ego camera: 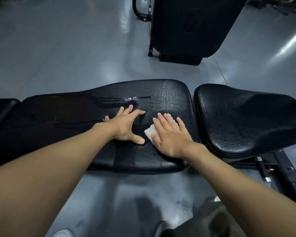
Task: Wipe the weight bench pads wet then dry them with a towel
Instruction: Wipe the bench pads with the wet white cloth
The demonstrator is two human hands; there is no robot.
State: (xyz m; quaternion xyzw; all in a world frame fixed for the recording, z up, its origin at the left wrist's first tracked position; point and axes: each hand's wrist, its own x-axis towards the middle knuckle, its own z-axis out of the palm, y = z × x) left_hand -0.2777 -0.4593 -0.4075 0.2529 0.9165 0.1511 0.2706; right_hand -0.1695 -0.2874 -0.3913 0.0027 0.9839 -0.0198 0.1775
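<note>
A long black back pad (72,115) of the weight bench runs across the view, with wet glistening streaks near its far edge. To its right sits the black seat pad (243,120), separated by a narrow gap. My left hand (126,125) rests flat on the back pad with fingers spread. My right hand (171,134) presses flat on a small white cloth (150,131) lying on the same pad, close to its right end. Most of the cloth is hidden under my palm.
Grey glossy floor (58,57) surrounds the bench. Another black padded machine (191,26) stands beyond the bench at upper right. The bench frame and an adjustment pin (263,170) show at lower right. My shoes and trouser leg appear at the bottom edge.
</note>
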